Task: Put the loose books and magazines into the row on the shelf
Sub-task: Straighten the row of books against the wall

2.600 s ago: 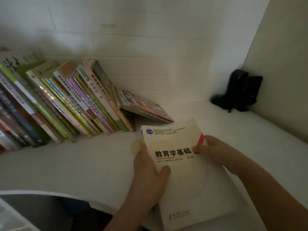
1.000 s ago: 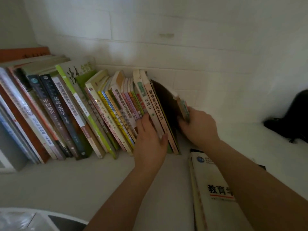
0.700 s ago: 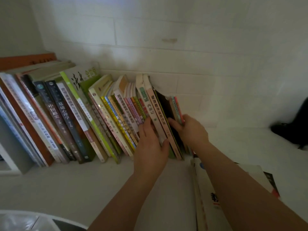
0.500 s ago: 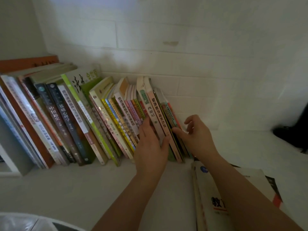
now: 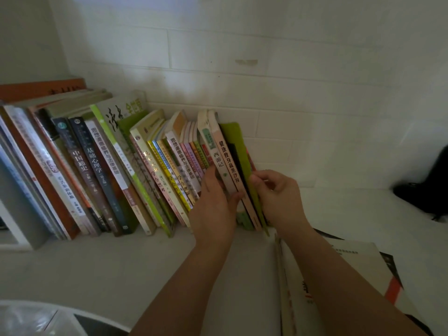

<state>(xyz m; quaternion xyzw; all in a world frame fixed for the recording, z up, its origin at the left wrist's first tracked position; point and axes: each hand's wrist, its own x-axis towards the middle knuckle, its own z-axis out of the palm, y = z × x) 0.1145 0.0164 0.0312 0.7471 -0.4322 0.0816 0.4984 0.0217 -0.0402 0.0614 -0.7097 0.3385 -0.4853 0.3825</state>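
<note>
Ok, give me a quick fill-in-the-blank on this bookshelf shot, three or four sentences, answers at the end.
1. The left hand presses flat against the book spines in the ____.
2. The right hand pinches the thin ____ booklet at the row's right end.
3. The large white textbook lies ____ on the shelf, under the right forearm.
4. A ____ object sits at the far right by the wall.

Answers: row; green; flat; black
</note>
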